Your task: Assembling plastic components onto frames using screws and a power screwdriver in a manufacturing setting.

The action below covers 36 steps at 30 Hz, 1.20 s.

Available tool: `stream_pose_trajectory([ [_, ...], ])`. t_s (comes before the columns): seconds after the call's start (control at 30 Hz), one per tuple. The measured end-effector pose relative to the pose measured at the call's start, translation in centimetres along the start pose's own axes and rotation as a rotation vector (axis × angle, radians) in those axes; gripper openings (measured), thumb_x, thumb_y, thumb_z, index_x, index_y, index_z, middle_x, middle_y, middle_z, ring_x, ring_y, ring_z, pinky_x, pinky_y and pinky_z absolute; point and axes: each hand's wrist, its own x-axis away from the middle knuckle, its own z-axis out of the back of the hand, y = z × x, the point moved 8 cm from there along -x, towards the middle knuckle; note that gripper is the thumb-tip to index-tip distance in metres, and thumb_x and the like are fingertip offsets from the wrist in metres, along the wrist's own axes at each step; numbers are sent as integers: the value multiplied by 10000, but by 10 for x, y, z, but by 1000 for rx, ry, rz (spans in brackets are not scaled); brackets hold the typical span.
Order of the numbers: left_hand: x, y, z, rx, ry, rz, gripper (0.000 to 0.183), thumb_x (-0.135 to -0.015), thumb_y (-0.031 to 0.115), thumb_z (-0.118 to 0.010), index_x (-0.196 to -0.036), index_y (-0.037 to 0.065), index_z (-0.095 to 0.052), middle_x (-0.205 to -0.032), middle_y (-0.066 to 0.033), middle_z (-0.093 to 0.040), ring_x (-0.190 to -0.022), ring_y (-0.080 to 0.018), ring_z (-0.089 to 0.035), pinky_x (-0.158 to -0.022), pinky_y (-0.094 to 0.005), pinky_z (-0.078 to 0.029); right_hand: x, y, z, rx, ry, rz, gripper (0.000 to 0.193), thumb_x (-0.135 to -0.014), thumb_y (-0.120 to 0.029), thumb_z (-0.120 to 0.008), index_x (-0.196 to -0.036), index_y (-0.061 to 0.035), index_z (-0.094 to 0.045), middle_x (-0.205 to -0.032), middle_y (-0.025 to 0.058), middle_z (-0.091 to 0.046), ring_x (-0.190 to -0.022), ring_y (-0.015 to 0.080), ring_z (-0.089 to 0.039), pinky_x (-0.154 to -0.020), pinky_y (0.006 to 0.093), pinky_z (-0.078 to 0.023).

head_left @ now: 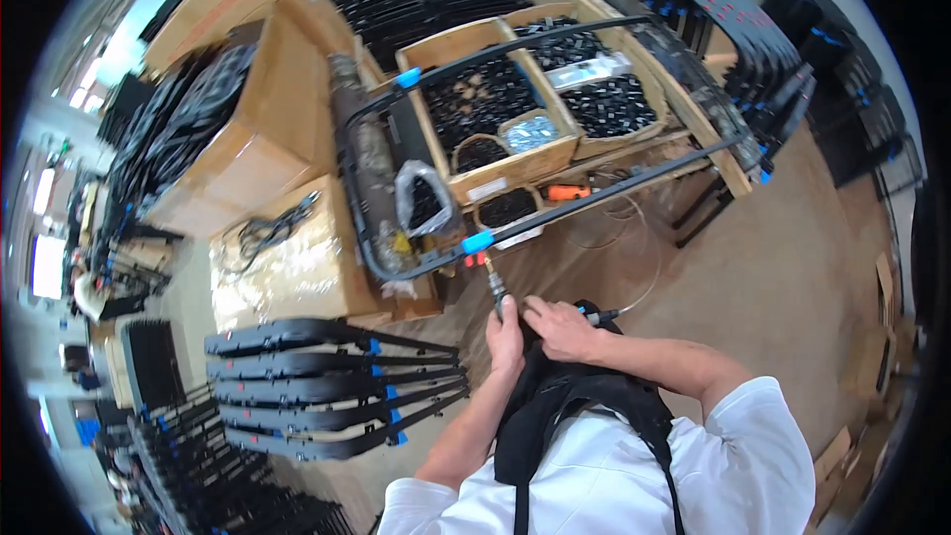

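Both of my hands are closed on a pneumatic screwdriver (496,285), whose slim metal nose points away from me. My left hand (506,341) grips it just behind the nose, with the thumb along the top. Farther back on the dark body is my right hand (565,330), fingers curled over it; a hose fitting (601,317) comes out beside that wrist. The tip is close to a blue-taped spot (478,242) on the near bar of a black tubular frame (589,200), which rests across the workbench. Whether the tip touches anything cannot be made out.
Wooden bins (510,181) of small black parts stand inside the frame, near a plastic bag (424,200) and an orange tool (568,192). A thin air hose (654,272) loops at the right. Cardboard boxes (287,129) and stacked black curved frames (297,391) are at the left.
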Motion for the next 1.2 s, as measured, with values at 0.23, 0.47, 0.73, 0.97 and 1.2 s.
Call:
stream_pose_trajectory([
  [0.23, 3, -11, -54, -430, -354, 25, 550, -1107, 491, -501, -1165, -31, -665, -1017, -80, -659, -940, -177, -550, -872, -363, -471, 50, 58, 26, -178, -149, -198, 616, -813, -151, -715, -1382, -12, -525, -1289, 228, -594, -1195, 426, -626, -1029, 496, -521],
  [0.47, -20, 166, -228, -726, -662, -698, 244, -1027, 254, -632, -1139, 65, -738, -1089, -173, -740, -1046, -382, -702, -896, -448, -556, 109, 230, 115, -207, 204, -727, 626, -841, -175, -693, -1423, -31, -513, -1254, 241, -611, -1180, 442, -626, -1008, 511, -522],
  [0.73, -198, 217, -437, -1061, -430, -1004, 182, -971, 197, -659, -1051, 77, -770, -1013, -162, -719, -1024, -373, -665, -908, -480, -526, 80, 499, 157, -138, 303, -1047, 748, -816, -88, -709, -1515, -45, -448, -1315, 296, -585, -1222, 481, -607, -1028, 520, -516],
  [0.97, -246, 173, -566, -1183, -750, -865, 393, -963, 257, -680, -1352, 201, -672, -1244, -148, -644, -1200, -365, -611, -1029, -457, -513, 63, 579, 169, -34, 186, -992, 769, -778, -78, -700, -1494, 38, -445, -1309, 301, -552, -1157, 484, -626, -996, 508, -543],
  [1.2, -244, 161, -590, -1415, -925, -897, 306, -906, 253, -740, -1190, 143, -719, -1138, -128, -609, -1135, -346, -639, -952, -467, -555, 85, 445, 239, -418, -407, -528, 180, -912, -189, -644, -900, -20, -706, -915, 201, -713, -850, 424, -694, -794, 507, -560],
])
